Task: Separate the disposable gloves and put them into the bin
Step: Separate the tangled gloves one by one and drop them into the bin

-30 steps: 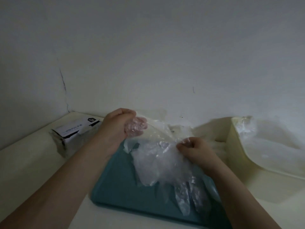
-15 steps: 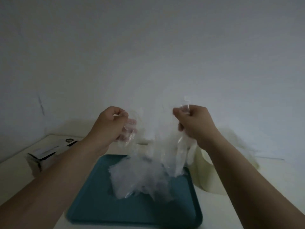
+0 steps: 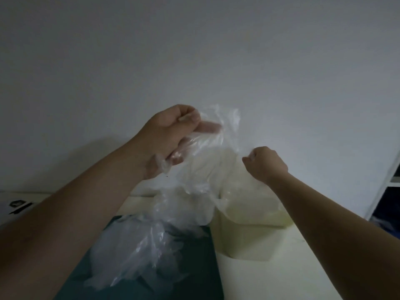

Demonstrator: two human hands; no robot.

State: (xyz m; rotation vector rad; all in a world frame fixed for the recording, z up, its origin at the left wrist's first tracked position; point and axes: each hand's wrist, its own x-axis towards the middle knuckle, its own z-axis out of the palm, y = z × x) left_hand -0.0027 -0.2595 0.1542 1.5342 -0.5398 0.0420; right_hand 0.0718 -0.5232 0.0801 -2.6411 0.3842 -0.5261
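Observation:
A bunch of clear disposable gloves (image 3: pixel 173 215) hangs from my left hand (image 3: pixel 171 139), which grips its top high above the teal tray (image 3: pixel 194 267). The lower ends of the bunch trail down onto the tray. My right hand (image 3: pixel 265 162) pinches the thin edge of a single glove (image 3: pixel 229 135) stretched between the two hands. It is held above the cream bin (image 3: pixel 249 234), which stands just right of the tray. Plastic film lies inside the bin.
A white carton with black print (image 3: pixel 15 207) sits at the far left, partly behind my left forearm. A plain wall stands close behind everything. A white shelf unit edge (image 3: pixel 387 180) shows at the far right. The cream tabletop (image 3: pixel 281 278) extends to the right front.
My left hand has risen with the glove bunch, while my right hand has dropped and moved right over the bin, drawing one glove away. The view has swung to the right.

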